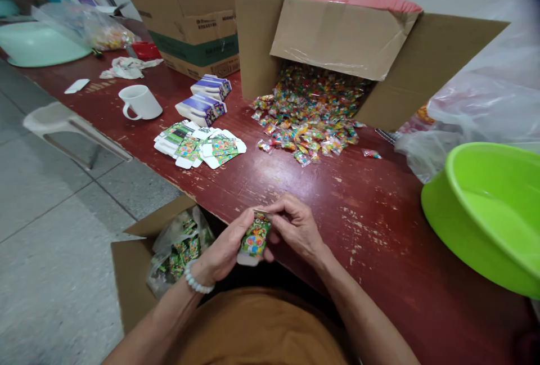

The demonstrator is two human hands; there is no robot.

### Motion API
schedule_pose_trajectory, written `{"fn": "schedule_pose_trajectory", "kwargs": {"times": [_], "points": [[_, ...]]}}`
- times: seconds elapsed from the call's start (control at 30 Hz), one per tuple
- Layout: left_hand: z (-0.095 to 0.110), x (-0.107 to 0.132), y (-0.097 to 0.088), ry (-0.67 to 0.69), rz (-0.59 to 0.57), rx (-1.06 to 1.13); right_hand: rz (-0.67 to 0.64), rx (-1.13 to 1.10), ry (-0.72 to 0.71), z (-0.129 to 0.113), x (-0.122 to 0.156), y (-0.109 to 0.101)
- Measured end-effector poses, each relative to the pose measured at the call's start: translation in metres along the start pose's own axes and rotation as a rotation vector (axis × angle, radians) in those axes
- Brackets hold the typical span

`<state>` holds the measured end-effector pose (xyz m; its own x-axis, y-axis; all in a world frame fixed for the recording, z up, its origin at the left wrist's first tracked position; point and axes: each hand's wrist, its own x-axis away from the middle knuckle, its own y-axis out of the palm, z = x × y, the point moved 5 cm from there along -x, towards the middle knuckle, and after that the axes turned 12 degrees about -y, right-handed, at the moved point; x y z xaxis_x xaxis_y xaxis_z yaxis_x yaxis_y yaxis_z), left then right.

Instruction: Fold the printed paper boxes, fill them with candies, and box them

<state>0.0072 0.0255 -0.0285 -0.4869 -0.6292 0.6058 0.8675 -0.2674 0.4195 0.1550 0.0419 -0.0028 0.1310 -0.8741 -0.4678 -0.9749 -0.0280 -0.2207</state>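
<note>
Both hands meet at the near edge of the dark red table [295, 185]. My left hand [225, 249] is closed around a small colourful printed box [254, 239], held upright. My right hand [295, 224] pinches the top flap of that same box. Further out lies a fan of flat unfolded printed boxes [198, 145]. A heap of small wrapped candies [307, 123] spills out of a cardboard carton lying on its side [337, 33].
A lime green basin [489, 213] sits at the right, a clear plastic bag [476, 112] behind it. A white mug [139, 102], purple-white boxes [205, 100] and another carton [194, 16] stand to the left. A floor carton [135, 275] holds bagged finished boxes. A pale green basin [37, 44] is far left.
</note>
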Motion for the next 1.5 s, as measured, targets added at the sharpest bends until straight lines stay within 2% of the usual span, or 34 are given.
{"fn": "schedule_pose_trajectory", "kwargs": {"times": [0.07,0.13,0.23,0.37,0.5,0.6,0.8,0.83,0.9,1.0,1.07,1.13,1.23,1.3,1.4,1.5], "points": [[-0.008,-0.003,0.002,-0.086,-0.02,0.051,-0.095,0.023,-0.043,-0.003,0.0,0.005],[-0.01,-0.005,0.003,-0.099,0.024,0.106,-0.145,0.026,-0.02,-0.002,0.001,0.008],[-0.009,-0.008,0.007,-0.067,0.043,0.106,-0.1,-0.012,0.134,0.007,0.0,0.008],[-0.006,-0.011,0.009,-0.013,0.081,0.024,-0.072,-0.275,0.392,0.015,-0.005,0.014],[-0.001,-0.011,0.006,0.053,0.08,-0.119,-0.063,-0.455,0.516,0.014,-0.01,0.017],[0.002,-0.009,0.004,0.09,0.073,-0.143,-0.061,-0.417,0.468,0.013,-0.008,0.015],[-0.002,-0.017,0.0,0.037,0.074,-0.028,-0.129,-0.121,0.015,-0.005,-0.003,0.012],[-0.003,-0.018,-0.001,0.028,0.077,-0.001,-0.14,-0.1,-0.009,-0.004,-0.003,0.013],[-0.002,-0.018,-0.002,0.04,0.08,0.056,-0.198,-0.072,0.034,0.007,-0.008,0.015],[0.002,-0.011,-0.003,0.078,0.053,0.145,-0.269,0.149,0.136,0.037,-0.039,0.012],[0.0,-0.002,-0.004,0.061,0.022,0.168,-0.223,0.457,0.112,0.058,-0.074,0.004],[-0.008,0.007,-0.008,0.009,-0.014,0.125,-0.2,0.577,0.086,0.076,-0.109,0.003],[-0.025,0.018,-0.027,-0.051,-0.042,-0.017,-0.228,0.664,0.066,0.099,-0.146,0.013],[-0.034,0.025,-0.053,-0.046,-0.013,-0.125,-0.249,0.723,0.074,0.108,-0.155,0.021],[-0.043,0.035,-0.097,-0.057,0.038,-0.424,-0.273,0.786,0.094,0.111,-0.151,0.03],[-0.05,0.043,-0.126,-0.18,0.002,-0.817,-0.282,0.789,0.097,0.106,-0.136,0.032]]}}
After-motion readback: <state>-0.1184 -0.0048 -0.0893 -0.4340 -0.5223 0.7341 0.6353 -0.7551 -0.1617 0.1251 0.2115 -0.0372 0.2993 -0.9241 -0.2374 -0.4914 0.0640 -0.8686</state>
